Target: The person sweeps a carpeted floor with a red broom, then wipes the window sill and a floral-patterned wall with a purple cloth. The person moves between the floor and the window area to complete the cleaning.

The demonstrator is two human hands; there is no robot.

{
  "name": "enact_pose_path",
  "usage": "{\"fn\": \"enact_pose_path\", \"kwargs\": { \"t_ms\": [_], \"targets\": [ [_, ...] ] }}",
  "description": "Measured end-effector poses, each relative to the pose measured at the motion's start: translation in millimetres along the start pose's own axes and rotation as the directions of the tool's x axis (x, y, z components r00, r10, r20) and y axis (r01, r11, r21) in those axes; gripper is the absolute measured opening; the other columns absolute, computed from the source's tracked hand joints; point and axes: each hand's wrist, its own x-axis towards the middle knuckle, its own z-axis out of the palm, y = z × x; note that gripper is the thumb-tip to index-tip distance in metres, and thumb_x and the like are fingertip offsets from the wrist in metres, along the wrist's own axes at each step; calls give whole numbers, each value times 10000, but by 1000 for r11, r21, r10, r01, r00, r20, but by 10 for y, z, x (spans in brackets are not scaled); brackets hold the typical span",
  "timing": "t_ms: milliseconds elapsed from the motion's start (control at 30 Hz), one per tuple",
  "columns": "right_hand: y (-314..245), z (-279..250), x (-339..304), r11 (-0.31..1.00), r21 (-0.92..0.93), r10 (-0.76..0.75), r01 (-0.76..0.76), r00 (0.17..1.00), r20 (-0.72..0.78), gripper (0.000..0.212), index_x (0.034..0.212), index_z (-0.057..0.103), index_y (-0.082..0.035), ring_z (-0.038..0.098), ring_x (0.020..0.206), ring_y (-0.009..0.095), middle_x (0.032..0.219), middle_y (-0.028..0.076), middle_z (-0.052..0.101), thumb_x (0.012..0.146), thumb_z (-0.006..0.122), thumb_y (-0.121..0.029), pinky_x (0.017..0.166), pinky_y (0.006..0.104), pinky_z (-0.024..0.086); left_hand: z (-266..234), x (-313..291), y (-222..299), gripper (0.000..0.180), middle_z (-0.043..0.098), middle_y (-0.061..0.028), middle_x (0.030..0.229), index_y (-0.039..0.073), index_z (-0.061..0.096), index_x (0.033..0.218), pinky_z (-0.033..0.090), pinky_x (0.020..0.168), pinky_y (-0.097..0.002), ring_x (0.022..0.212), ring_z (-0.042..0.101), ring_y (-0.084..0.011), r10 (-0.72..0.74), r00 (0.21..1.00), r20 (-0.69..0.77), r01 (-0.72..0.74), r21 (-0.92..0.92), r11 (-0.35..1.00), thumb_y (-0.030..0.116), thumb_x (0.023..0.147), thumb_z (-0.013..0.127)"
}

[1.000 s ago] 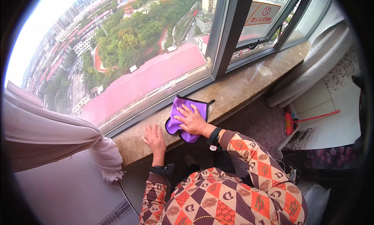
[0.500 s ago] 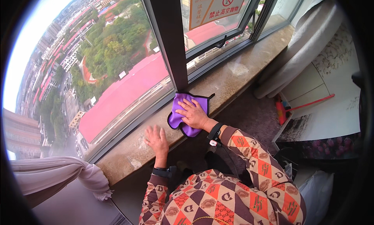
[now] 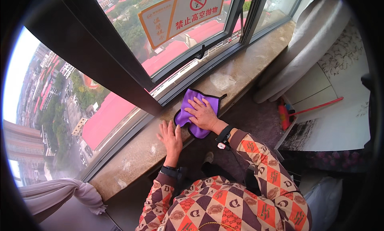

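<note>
Lying partly creased on the far-to-near width of the stone windowsill, the purple cloth was pinned under the right hand. Its dark-edged near corner appeared to be hung over the sill's near edge, and a dark loop stood out at its right corner. The fingers of the right hand were spread and laid flat on the fabric, with nothing pinched or clenched. Just to the left of the cloth, the left hand was held palm down with its fingers parted and free of any object; whether the stone or the cloth's edge was touched by it could not be told.

From this pose, the step in hand was judged to be a wiping stroke along the sill. For the next move, even pressure through the open palm seemed to be called for, with the cloth kept from slipping over the near edge. To the right, a pale patch was seen on the stone. Beyond the sill stood the dark window post, and the scene was flanked by a gathered curtain at left and a grey curtain at right.
</note>
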Motion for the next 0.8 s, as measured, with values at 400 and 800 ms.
{"fn": "enact_pose_path", "kwargs": {
  "t_ms": [400, 800],
  "targets": [
    [430, -337, -508, 998, 67, -14, 13, 1000, 8, 471, 1333, 634, -226, 345, 1481, 302, 1546, 92, 460, 866, 642, -281, 1209, 526, 195, 616, 268, 700, 547, 391, -217, 1576, 64, 539, 1426, 69, 1193, -651, 1505, 283, -385, 104, 994, 24, -105, 46, 993, 426, 1016, 548],
    [1469, -694, -325, 997, 26, 69, -69, 998, -2, 457, 1334, 631, -221, 354, 1472, 317, 1549, 100, 457, 879, 621, -257, 1203, 535, 205, 1312, 804, 1525, 558, 404, -197, 1572, 67, 527, 1439, 39, 1186, -665, 1507, 286, -363, 170, 983, 74, -167, -41, 985, 428, 1014, 545]
  ]
}}
